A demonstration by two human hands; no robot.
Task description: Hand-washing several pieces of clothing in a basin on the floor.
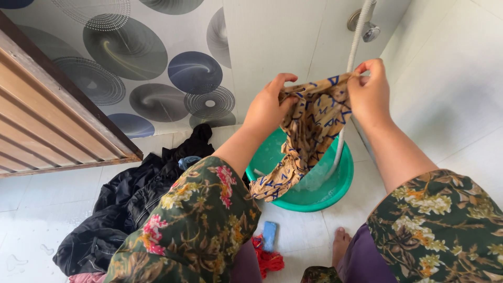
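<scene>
Hands, left hand (pixel 270 107) and right hand (pixel 368 86), both pinch patterned tan cloth (pixel 309 139) over green basin (pixel 335 186).

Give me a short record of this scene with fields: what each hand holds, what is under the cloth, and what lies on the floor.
left hand: pinches the upper left edge of the patterned tan cloth
right hand: pinches the cloth's upper right edge
below cloth: green basin, cloth's lower end hanging into it
hose: white, runs down into the basin
floor, left: pile of dark clothes
floor, near: blue bar beside a red scrubber
</scene>
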